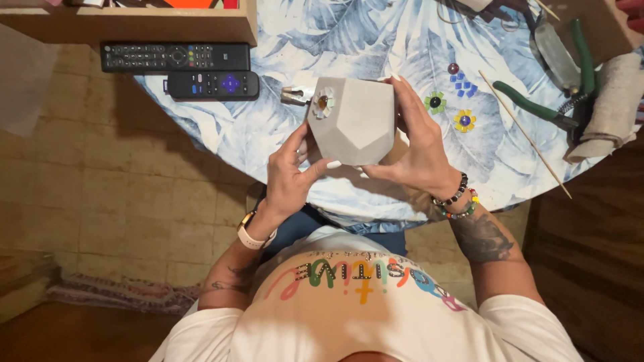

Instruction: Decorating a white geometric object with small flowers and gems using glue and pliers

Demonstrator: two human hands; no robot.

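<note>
item: faceted grey pot (355,121), concrete-like, many flat angled faces, held above the near edge of a round table (376,33) covered in a blue-and-white leaf-print cloth. a small white flower of tiles with an amber centre (323,102) sat fixed on its upper left face.

left hand (290,175): closed on the pot's near left side, thumb across the lower face, fingers wrapped behind. pale watch on the wrist.

right hand (417,144): closed on the pot's right side, fingers curled over the far edge, palm against the flank. beaded bracelets on the wrist, tattoo on the forearm.

on the table, right of the pot: green flower piece with dark centre (435,102); yellow flower piece with blue centre (464,121); a cluster of small blue tiles under a dark red bead (461,81); a thin wooden skewer (525,134) lying diagonally; green-handled pliers (537,107); a rolled grey cloth (614,107) at the far right edge.

on the table, left of the pot: a short black remote with a purple pad (213,85); a longer black remote (174,57) just beyond it; a wooden tray (134,23) at the far left; a small metal object (292,95) partly hidden behind the pot, possibly a clip.

wearer: white shirt with coloured lettering, seated close to the table. tiled floor to the left.
</note>
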